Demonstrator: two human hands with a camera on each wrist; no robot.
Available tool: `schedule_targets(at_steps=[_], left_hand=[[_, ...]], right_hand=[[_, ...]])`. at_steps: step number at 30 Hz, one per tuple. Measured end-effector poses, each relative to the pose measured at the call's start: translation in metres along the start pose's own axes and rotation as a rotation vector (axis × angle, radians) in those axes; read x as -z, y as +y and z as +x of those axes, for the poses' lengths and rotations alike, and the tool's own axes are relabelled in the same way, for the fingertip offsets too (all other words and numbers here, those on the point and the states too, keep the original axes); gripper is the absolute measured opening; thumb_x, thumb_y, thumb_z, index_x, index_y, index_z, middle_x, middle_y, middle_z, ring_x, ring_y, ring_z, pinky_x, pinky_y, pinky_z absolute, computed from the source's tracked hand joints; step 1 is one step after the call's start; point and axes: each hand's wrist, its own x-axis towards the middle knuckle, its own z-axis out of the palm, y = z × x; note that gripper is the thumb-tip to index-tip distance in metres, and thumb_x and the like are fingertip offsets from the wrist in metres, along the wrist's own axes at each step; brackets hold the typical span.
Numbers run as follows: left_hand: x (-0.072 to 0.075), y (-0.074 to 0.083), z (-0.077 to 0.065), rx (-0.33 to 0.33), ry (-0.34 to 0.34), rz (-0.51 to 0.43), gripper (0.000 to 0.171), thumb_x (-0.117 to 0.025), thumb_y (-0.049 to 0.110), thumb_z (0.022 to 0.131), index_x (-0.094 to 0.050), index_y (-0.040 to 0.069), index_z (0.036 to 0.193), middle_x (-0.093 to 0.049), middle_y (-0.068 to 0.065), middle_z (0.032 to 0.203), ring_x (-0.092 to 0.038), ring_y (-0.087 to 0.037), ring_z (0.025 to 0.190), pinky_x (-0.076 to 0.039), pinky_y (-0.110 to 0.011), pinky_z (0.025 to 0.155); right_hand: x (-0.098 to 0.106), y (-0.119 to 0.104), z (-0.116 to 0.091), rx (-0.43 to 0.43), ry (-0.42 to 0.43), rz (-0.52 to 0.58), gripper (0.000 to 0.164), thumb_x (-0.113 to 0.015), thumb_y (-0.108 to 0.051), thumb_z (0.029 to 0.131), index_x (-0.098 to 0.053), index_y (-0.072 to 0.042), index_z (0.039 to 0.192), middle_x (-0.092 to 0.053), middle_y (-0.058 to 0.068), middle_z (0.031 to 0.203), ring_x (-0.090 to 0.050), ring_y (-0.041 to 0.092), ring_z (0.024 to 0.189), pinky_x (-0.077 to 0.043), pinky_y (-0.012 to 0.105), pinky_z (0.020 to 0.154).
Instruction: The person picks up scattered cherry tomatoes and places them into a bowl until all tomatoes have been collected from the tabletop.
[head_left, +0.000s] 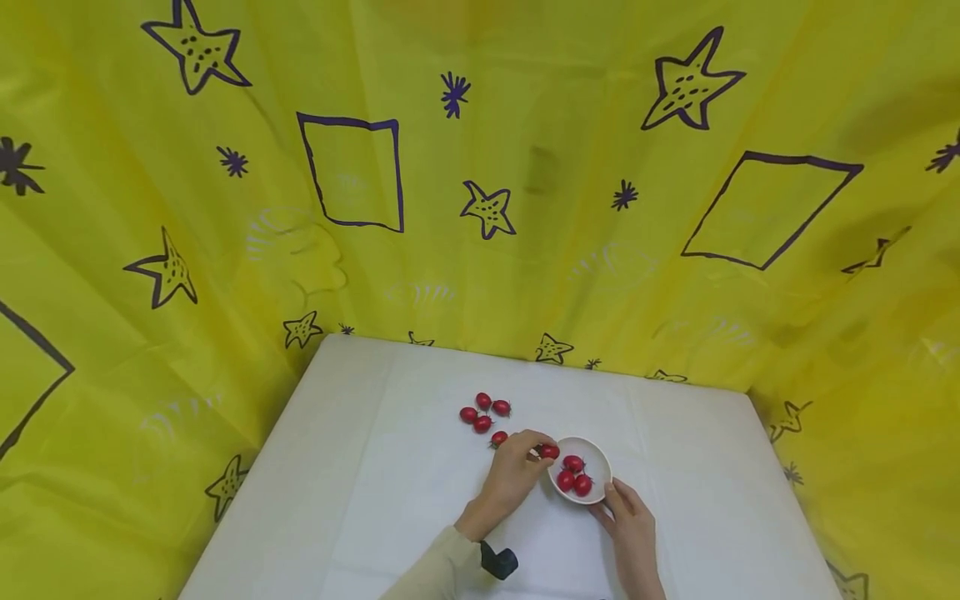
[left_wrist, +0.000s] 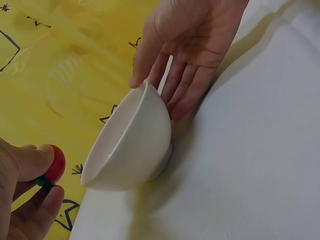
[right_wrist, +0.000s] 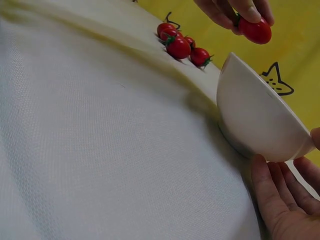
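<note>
My left hand (head_left: 513, 471) pinches a red cherry tomato (head_left: 550, 452) between thumb and fingers, over the left rim of a white bowl (head_left: 596, 458). In the right wrist view this tomato (right_wrist: 256, 31) hangs above the bowl (right_wrist: 260, 112), apart from it. Three cherry tomatoes (head_left: 573, 463) lie inside the bowl. With the thumb at the rim and fingers beneath, my right hand (head_left: 633, 529) holds the bowl's right side. Several more cherry tomatoes (head_left: 482, 423) lie on the table beyond my left hand, one (head_left: 498, 437) close to its knuckles.
A white cloth (head_left: 405, 475) covers the table. Yellow curtains (head_left: 540, 283) with drawn stars and frames hang at its back and sides. A dark device (head_left: 498, 562) sits at my left wrist, beside the pale sleeve (head_left: 438, 567).
</note>
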Motion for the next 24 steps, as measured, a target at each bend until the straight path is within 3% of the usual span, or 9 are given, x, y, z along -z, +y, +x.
schedule_targets(at_steps=[4, 15, 20, 24], left_hand=[[-0.004, 0.003, 0.001, -0.054, -0.008, 0.004, 0.023, -0.078, 0.007, 0.092, -0.076, 0.013, 0.114, -0.077, 0.0, 0.112, -0.066, -0.012, 0.101, -0.058, -0.018, 0.086], [-0.019, 0.004, 0.003, -0.074, -0.103, 0.068, 0.023, -0.075, 0.008, 0.095, -0.074, 0.015, 0.116, -0.074, 0.004, 0.117, -0.063, -0.01, 0.108, -0.055, -0.021, 0.097], [-0.022, 0.004, 0.003, -0.059, -0.192, 0.17, 0.023, -0.074, 0.013, 0.097, -0.072, 0.017, 0.119, -0.073, 0.005, 0.118, -0.061, -0.009, 0.108, -0.054, -0.019, 0.097], [-0.022, 0.006, 0.006, -0.104, -0.248, 0.295, 0.023, -0.076, 0.014, 0.096, -0.072, 0.015, 0.119, -0.075, 0.004, 0.117, -0.061, -0.009, 0.104, -0.053, -0.016, 0.094]], right_hand=[[0.001, 0.001, 0.0, 0.01, 0.0, 0.005, 0.068, -0.05, -0.039, 0.11, -0.032, 0.005, 0.158, -0.037, 0.029, 0.163, -0.06, -0.017, 0.095, -0.057, 0.022, 0.098], [0.0, 0.0, -0.003, 0.037, 0.014, 0.038, 0.063, -0.051, -0.035, 0.11, -0.036, 0.008, 0.154, -0.039, 0.03, 0.159, -0.064, -0.012, 0.098, -0.058, 0.021, 0.095], [-0.001, -0.001, -0.005, 0.061, 0.031, 0.078, 0.06, -0.055, -0.03, 0.109, -0.04, 0.011, 0.151, -0.054, 0.023, 0.146, -0.067, -0.006, 0.098, -0.06, 0.024, 0.093], [-0.002, -0.001, -0.005, 0.05, 0.031, 0.069, 0.06, -0.055, -0.03, 0.109, -0.04, 0.009, 0.152, -0.054, 0.023, 0.147, -0.067, -0.006, 0.099, -0.06, 0.023, 0.093]])
